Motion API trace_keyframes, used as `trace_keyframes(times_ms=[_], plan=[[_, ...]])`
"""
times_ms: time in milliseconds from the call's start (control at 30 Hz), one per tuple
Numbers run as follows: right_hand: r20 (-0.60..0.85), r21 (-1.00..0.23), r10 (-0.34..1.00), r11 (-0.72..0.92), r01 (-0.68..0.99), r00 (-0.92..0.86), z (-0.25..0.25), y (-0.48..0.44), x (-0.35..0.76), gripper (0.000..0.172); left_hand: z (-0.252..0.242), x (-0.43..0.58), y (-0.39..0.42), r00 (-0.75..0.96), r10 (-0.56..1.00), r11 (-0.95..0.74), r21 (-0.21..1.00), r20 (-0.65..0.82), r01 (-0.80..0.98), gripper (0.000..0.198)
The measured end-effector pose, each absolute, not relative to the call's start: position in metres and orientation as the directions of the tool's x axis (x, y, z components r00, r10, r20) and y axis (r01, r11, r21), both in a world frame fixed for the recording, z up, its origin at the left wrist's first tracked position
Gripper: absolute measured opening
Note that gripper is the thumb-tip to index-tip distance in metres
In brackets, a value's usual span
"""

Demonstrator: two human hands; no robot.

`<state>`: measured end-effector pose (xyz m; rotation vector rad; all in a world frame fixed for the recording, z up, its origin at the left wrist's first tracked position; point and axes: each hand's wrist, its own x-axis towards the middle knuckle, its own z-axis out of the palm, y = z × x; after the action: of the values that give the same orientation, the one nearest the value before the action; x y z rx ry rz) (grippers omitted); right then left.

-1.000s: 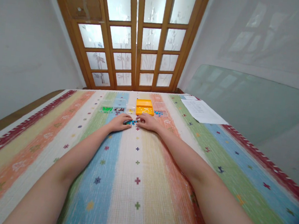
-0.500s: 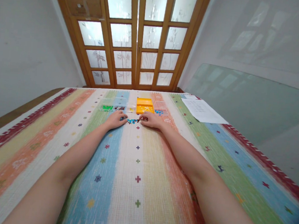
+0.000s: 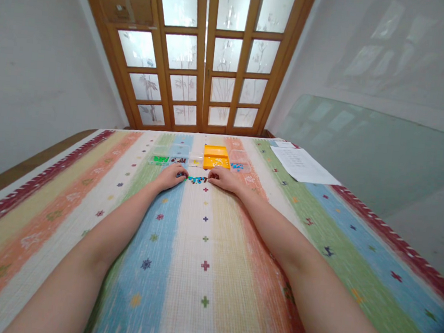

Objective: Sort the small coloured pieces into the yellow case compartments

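A short string of blue and dark brown beads [image 3: 197,180] stretches between my hands, low over the cloth. My left hand [image 3: 173,176] has its thumb and fingertips pinched at the left end of the beads. At the right end, my right hand [image 3: 223,179] pinches with curled fingers. The thread itself is too fine to make out. Just beyond my hands stand small open boxes: green beads [image 3: 161,159], dark brown beads [image 3: 178,160], a few yellow beads [image 3: 195,163], pale beads in a bright yellow box [image 3: 217,150], and blue beads [image 3: 237,166].
A striped, patterned tablecloth [image 3: 202,285] covers the table. Printed white paper sheets [image 3: 302,165] lie at the far right. Behind the table are wooden glazed doors [image 3: 207,55], and a pane of greenish glass [image 3: 361,143] leans along the right wall.
Both hands have shifted very slightly, and the bead string looks a little straighter between them. The view has moved a touch; the boxes stay where they were.
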<state>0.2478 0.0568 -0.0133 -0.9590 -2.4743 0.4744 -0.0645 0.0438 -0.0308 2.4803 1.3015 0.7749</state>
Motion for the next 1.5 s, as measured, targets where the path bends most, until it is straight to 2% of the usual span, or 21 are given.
trace_keyframes(times_ms=[333, 533, 767, 1000, 1233, 1400, 1500], plan=[[0.322, -0.491, 0.75, 0.654, 0.575, -0.578, -0.017, 0.057, 0.251, 0.005, -0.033, -0.069, 0.047, 0.396, 0.846, -0.525, 0.427, 0.356, 0.736, 0.022], [0.327, -0.527, 0.747, 0.653, 0.544, -0.579, -0.017, 0.059, 0.25, 0.009, -0.027, -0.067, 0.041, 0.44, 0.836, -0.547, 0.435, 0.328, 0.715, 0.009], [0.361, -0.608, 0.833, 0.55, 0.572, -0.418, -0.022, 0.07, 0.251, 0.01, -0.019, -0.063, 0.035, 0.534, 0.809, -0.586, 0.395, 0.245, 0.707, 0.015], [0.431, -0.734, 0.847, 0.53, 0.424, -0.312, -0.026, 0.079, 0.256, 0.016, -0.025, -0.065, 0.04, 0.543, 0.784, -0.62, 0.378, 0.299, 0.687, 0.015], [0.439, -0.829, 0.882, 0.471, 0.302, -0.173, -0.043, 0.097, 0.259, 0.027, -0.026, -0.064, 0.039, 0.507, 0.802, -0.596, 0.395, 0.315, 0.699, 0.015], [0.355, -0.91, 0.931, 0.366, 0.193, -0.09, -0.046, 0.102, 0.257, 0.036, -0.025, -0.065, 0.039, 0.53, 0.785, -0.62, 0.402, 0.322, 0.674, 0.015], [0.363, -0.913, 0.929, 0.37, 0.175, -0.07, -0.047, 0.103, 0.257, 0.034, -0.027, -0.066, 0.04, 0.513, 0.796, -0.606, 0.431, 0.322, 0.669, 0.016]])
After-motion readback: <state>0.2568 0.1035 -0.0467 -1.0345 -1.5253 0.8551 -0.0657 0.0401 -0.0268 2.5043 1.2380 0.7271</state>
